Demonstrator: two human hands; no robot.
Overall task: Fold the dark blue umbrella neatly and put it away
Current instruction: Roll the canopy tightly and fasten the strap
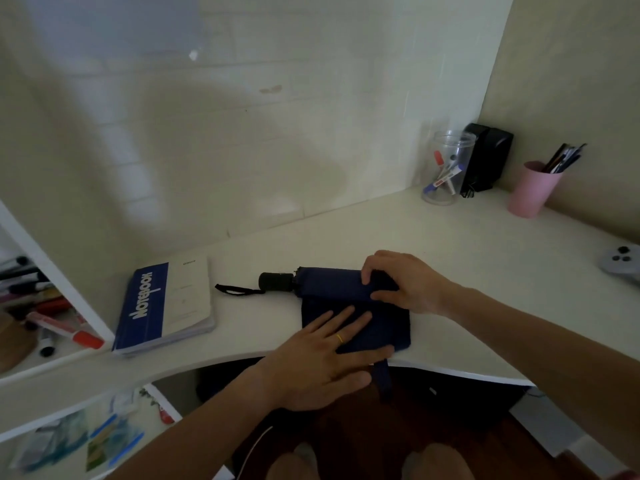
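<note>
The dark blue umbrella lies collapsed on the white desk near its front edge, black handle and wrist loop pointing left. A flap of its fabric spreads flat toward me, and a closing strap hangs over the desk edge. My left hand presses flat on that flap with straight fingers. My right hand curls over the rolled right end of the umbrella and grips it.
A blue and white notebook lies left of the umbrella. At the back right stand a clear jar of markers, a black speaker and a pink pen cup. A grey controller sits far right. Shelves with markers are at left.
</note>
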